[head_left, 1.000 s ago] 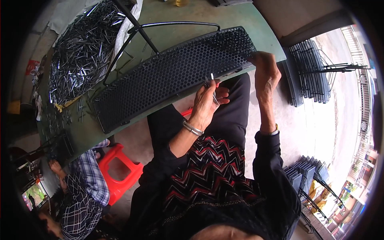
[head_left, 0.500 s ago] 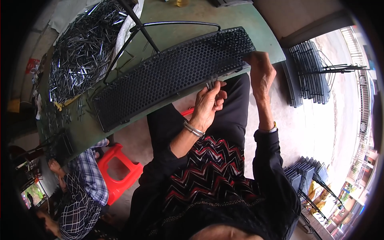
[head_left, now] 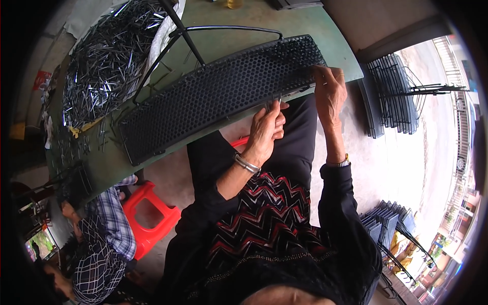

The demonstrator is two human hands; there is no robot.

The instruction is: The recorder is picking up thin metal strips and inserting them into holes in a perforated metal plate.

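Note:
A long black perforated mesh panel [head_left: 218,94] lies slantwise on the table, its near edge along the table's near side. A bent black wire frame [head_left: 229,28] rises behind it. My left hand [head_left: 264,132] is closed on a few thin metal strips [head_left: 277,99], held upright just below the panel's near edge. At the panel's right end, my right hand [head_left: 331,95] has its fingers bent down and pinched together against the corner. Whatever lies between those fingertips is hidden.
A heap of loose metal strips [head_left: 109,66] fills a white sack on the green table [head_left: 320,20] at left. A person [head_left: 96,254] works at lower left beside a red stool [head_left: 170,218]. Black mesh racks [head_left: 399,94] stand stacked at right, more racks [head_left: 391,223] below.
My right hand has shifted slightly left, its fingers lower against the panel's corner. The strips in my left hand show less above the fingers. The panel is almost unmoved.

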